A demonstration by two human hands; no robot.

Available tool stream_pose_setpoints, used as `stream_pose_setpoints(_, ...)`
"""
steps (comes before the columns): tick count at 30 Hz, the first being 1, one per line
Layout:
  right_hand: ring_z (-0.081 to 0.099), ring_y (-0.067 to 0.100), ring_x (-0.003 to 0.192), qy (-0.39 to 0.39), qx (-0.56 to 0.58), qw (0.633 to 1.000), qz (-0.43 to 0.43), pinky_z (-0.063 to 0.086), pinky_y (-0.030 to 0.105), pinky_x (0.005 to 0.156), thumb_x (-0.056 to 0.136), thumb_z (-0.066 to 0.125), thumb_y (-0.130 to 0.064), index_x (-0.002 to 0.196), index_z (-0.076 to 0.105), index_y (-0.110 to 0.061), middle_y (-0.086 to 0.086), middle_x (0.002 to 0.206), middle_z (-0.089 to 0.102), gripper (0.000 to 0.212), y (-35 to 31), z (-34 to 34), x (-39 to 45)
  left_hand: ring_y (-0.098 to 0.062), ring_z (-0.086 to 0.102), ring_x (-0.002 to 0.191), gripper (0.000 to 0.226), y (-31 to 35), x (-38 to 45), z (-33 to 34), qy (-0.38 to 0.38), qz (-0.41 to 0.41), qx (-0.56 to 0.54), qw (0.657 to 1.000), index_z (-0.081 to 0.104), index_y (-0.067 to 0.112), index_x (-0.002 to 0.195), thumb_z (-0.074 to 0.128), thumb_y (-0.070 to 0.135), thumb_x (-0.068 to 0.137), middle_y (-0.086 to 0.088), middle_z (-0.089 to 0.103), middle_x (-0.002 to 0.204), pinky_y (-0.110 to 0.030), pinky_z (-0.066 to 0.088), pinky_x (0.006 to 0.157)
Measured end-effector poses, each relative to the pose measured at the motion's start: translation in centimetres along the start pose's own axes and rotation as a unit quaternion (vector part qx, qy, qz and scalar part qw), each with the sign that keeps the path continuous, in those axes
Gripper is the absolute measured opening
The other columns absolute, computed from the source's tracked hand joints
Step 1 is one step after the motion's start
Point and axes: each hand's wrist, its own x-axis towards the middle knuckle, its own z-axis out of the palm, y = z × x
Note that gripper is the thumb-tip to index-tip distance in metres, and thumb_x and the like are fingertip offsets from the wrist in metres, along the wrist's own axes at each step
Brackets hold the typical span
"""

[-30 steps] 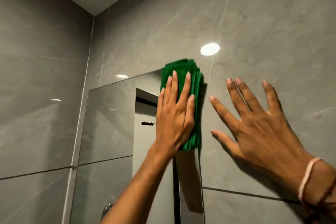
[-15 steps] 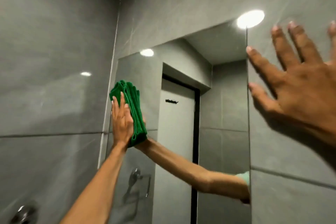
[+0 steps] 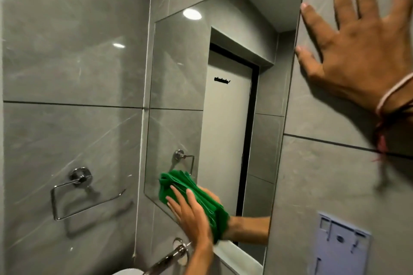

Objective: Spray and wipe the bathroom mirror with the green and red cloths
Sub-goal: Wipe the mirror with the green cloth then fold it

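Observation:
The frameless bathroom mirror (image 3: 223,100) hangs on the grey tiled wall. My left hand (image 3: 192,216) presses a folded green cloth (image 3: 196,198) flat against the mirror's lower left corner. The arm's reflection shows just to the right of the cloth. My right hand (image 3: 357,47) lies flat on the wall tile to the right of the mirror, fingers spread, holding nothing. No red cloth or spray bottle is in view.
A chrome towel ring (image 3: 78,190) is mounted on the left wall. A chrome bar (image 3: 172,257) sticks out below the mirror, with a white rim at the bottom edge. A pale blue plate (image 3: 342,245) sits on the wall at lower right.
My left hand has swept the green cloth down from the mirror's upper left to its lower left corner. The view has dropped lower. My right hand stays on the wall.

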Motion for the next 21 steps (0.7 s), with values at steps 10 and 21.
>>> stream_pose_setpoints(10,0.024,0.034,0.162,-0.068,-0.041,0.997,-0.02,0.009,0.071,0.124,0.094,0.024,-0.071,0.164,0.033,-0.029,0.016,0.174,0.023,0.082,3.0,-3.8,-2.5,-0.012,-0.009,0.158,0.057,27.0,-4.1,8.2,-0.094,0.457,-0.003,0.885,0.004,0.06,0.149,0.028,0.056,0.097,0.003,-0.01,0.171,-0.04,0.001,0.128)
stream_pose_setpoints(21,0.023,0.039,0.16,0.026,-0.04,0.999,0.007,0.018,0.078,0.119,0.09,0.026,-0.082,0.164,0.029,-0.036,0.018,0.173,0.023,0.088,1.7,-0.2,0.1,-0.026,0.004,0.159,0.058,23.4,21.7,3.7,-0.052,0.35,-0.004,0.935,0.021,0.033,0.158,0.033,0.042,0.102,-0.011,0.005,0.171,-0.043,0.008,0.126)
